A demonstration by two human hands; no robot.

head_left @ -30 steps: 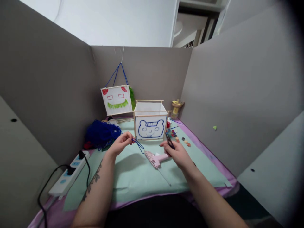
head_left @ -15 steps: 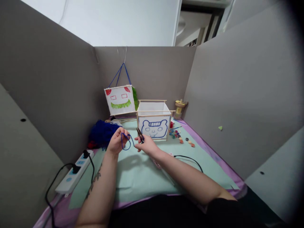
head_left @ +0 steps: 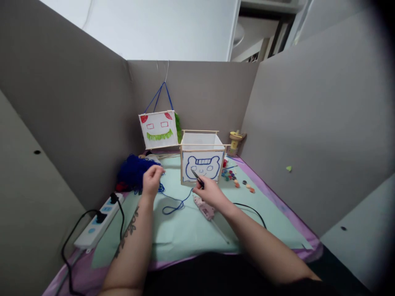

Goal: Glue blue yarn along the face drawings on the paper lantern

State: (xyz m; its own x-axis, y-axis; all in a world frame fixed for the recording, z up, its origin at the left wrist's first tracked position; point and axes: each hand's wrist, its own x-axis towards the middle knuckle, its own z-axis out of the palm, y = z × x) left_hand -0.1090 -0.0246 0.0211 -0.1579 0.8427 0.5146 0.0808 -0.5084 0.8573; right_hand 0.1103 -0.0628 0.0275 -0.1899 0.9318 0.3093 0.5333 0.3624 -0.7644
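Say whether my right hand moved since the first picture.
Yes, leftward: the right hand was mostly past the right edge of the white box; now it's mostly left of that edge.

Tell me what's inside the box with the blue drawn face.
Inside the box, white upper walls show. The front panel hides the bottom, so anything lying there cannot be seen.

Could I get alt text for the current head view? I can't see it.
A person's right hand holds a dark pointed tool in front of a white box with a blue-drawn face. The left hand is curled by a blue yarn heap; a pink glue gun lies on a green sheet.
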